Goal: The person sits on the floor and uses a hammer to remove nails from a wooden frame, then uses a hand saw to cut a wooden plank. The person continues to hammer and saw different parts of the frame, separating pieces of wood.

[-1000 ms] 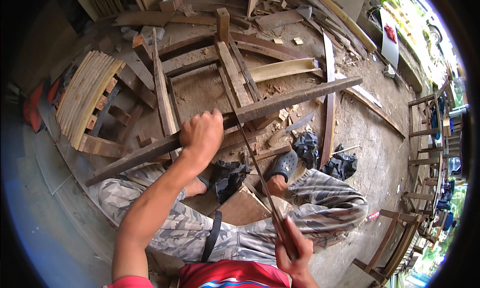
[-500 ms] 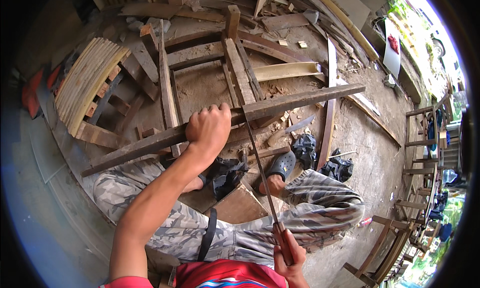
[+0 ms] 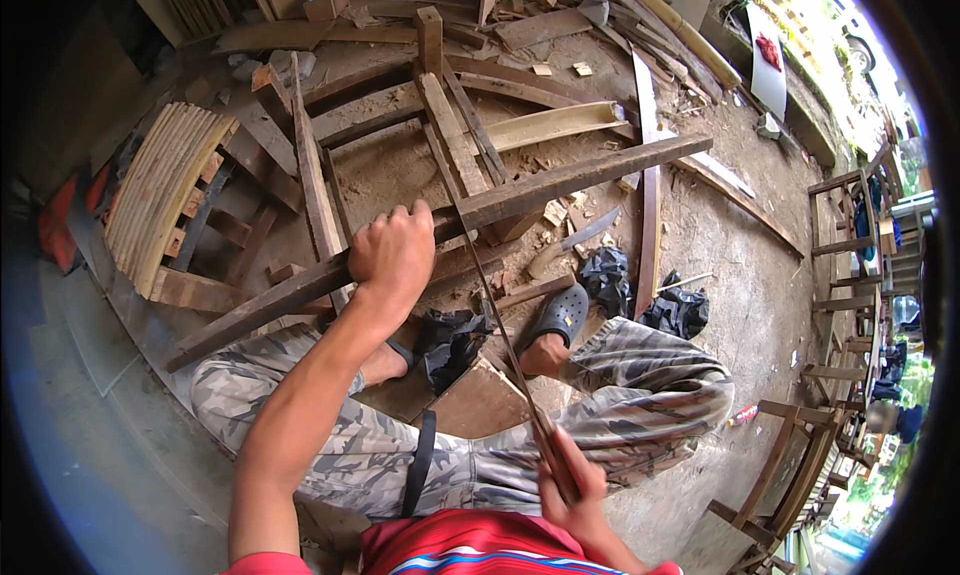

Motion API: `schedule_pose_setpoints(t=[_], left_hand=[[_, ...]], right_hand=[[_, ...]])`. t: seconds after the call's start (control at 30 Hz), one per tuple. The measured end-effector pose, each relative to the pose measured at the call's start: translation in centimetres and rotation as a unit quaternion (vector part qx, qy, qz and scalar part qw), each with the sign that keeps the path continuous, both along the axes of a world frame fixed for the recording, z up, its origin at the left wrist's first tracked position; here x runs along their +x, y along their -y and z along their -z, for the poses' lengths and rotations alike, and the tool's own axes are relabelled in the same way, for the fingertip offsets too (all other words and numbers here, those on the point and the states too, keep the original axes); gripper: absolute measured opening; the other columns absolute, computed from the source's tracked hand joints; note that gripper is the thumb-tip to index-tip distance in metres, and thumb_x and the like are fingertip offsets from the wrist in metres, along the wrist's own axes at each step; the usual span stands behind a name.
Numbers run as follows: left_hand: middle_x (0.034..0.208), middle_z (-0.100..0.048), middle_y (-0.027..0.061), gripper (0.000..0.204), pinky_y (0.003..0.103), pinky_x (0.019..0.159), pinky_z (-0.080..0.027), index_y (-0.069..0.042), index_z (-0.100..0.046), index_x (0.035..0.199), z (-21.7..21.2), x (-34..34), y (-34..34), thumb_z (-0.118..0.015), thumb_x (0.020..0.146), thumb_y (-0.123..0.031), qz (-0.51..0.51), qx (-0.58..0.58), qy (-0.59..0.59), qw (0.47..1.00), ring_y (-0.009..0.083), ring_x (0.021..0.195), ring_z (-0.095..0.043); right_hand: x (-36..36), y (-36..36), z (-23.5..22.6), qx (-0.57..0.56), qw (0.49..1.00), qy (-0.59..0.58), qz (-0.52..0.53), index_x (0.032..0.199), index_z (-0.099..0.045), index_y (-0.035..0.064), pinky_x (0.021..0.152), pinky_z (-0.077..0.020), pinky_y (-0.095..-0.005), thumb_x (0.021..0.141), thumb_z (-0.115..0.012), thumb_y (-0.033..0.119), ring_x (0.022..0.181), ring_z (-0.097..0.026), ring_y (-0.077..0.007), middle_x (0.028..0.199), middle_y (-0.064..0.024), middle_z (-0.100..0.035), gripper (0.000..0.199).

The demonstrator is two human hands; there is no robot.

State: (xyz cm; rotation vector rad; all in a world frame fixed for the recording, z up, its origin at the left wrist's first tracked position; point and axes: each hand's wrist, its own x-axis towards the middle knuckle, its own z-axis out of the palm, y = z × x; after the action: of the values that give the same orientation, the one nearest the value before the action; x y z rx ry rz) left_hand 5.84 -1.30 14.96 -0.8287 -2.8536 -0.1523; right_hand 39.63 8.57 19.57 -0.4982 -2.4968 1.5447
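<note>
A long dark wooden beam [image 3: 590, 180] lies slantwise across a wooden frame [image 3: 455, 140] in front of me, its left end low near my knee. My left hand [image 3: 393, 258] is wrapped over the beam, just left of its middle. In my right hand [image 3: 573, 477] is the wooden handle of a handsaw [image 3: 508, 340], low over my lap. The thin blade runs up and away to the beam, meeting it close to the right of my left hand. How deep the blade sits in the wood I cannot tell.
Past my right foot lie a knife [image 3: 577, 243] and black plastic bags [image 3: 607, 280] among wood chips. A slatted wooden piece [image 3: 175, 190] stands at the left. Planks [image 3: 650, 190] lie at the right, with wooden chair frames [image 3: 785, 475] beyond. A wooden board [image 3: 475, 400] is between my legs.
My right hand and the saw handle have moved slightly forward, with the blade still at the beam. My left hand keeps its hold. The whole view has shifted a little.
</note>
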Motion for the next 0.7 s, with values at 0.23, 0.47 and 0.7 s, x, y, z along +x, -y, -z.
schedule_pose_setpoints(t=[0.23, 0.47, 0.7], left_hand=[[0.081, -0.069, 0.0153, 0.011, 0.042, 0.066, -0.057, -0.005, -0.063, 0.086, 0.4, 0.3, 0.6, -0.065, 0.075, -0.005, 0.016, 0.001, -0.046, 0.999, 0.0319, 0.079, -0.070], [0.080, -0.070, 0.0164, 0.009, 0.045, 0.064, -0.057, -0.005, -0.065, 0.087, -0.3, -0.1, 0.4, -0.058, 0.081, -0.005, 0.002, -0.018, 0.021, 1.000, 0.0352, 0.077, -0.071], [0.079, -0.070, 0.0123, 0.005, 0.039, 0.065, -0.057, -0.008, -0.065, 0.084, 0.2, 0.2, 0.2, -0.061, 0.083, -0.009, 0.010, -0.018, -0.053, 0.998, 0.0285, 0.076, -0.072]], right_hand=[[-10.4, -1.4, -1.5, -0.034, 0.998, -0.041, -0.016, 0.142, -0.049, 0.0017, 0.080, -0.0515, -0.0256, 0.079, -0.055, -0.004, 0.091, -0.072, -0.0190, 0.125, -0.0183, -0.067, 0.063], [-13.0, -0.2, 1.9, -0.047, 0.994, -0.087, 0.044, 0.142, -0.050, 0.0065, 0.068, -0.0535, -0.0301, 0.081, -0.058, -0.002, 0.074, -0.073, -0.0255, 0.101, -0.0227, -0.070, 0.063], [-1.6, -0.4, -0.1, 0.015, 0.999, -0.031, 0.005, 0.138, -0.051, -0.0040, 0.073, -0.0536, -0.0277, 0.079, -0.058, -0.005, 0.086, -0.074, -0.0221, 0.112, -0.0242, -0.070, 0.059]])
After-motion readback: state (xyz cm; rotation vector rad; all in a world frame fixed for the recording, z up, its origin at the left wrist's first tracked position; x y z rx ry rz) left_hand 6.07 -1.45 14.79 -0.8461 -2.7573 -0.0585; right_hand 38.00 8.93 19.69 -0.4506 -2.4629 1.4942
